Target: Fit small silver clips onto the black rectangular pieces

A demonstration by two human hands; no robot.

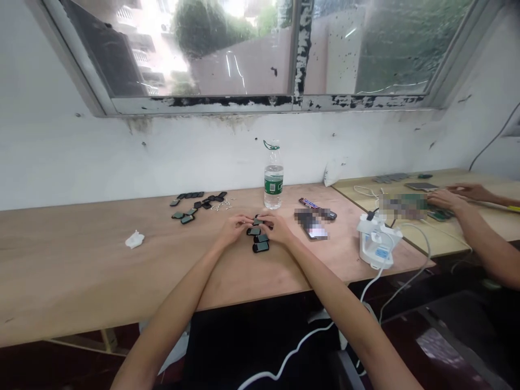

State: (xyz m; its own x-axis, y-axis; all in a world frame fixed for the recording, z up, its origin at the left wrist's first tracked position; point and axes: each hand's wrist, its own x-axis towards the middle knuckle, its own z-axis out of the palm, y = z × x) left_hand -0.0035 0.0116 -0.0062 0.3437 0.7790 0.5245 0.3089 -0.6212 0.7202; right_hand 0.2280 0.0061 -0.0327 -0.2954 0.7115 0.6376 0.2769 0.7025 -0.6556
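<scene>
Two bare hands at a light-brown wooden table [81, 271]; places are given from the clear plastic bottle with a green label [273, 181], upright near the wall. In front of the bottle and slightly to its left, a small black rectangular device with a grey-green face [257, 221] lies between the hands. The right hand [276, 226] grasps its right end between thumb and forefinger. The left hand [235, 227] has its fingertips bunched at the opposite end; whether they pinch anything cannot be told. Three similar black devices [260, 247] form a short column, nearer the viewer than the first. Left of the bottle: a cluster of black devices [187, 219], small white pieces beside it [221, 206] and, farther left, a crumpled white tissue [135, 239]. Right of the bottle: a dark-wrapped bar [309, 203], then a white power strip with plugged-in cables [376, 250]. Farthest right, a co-worker's hands [447, 199] are above a second, yellowish table [499, 225].
</scene>
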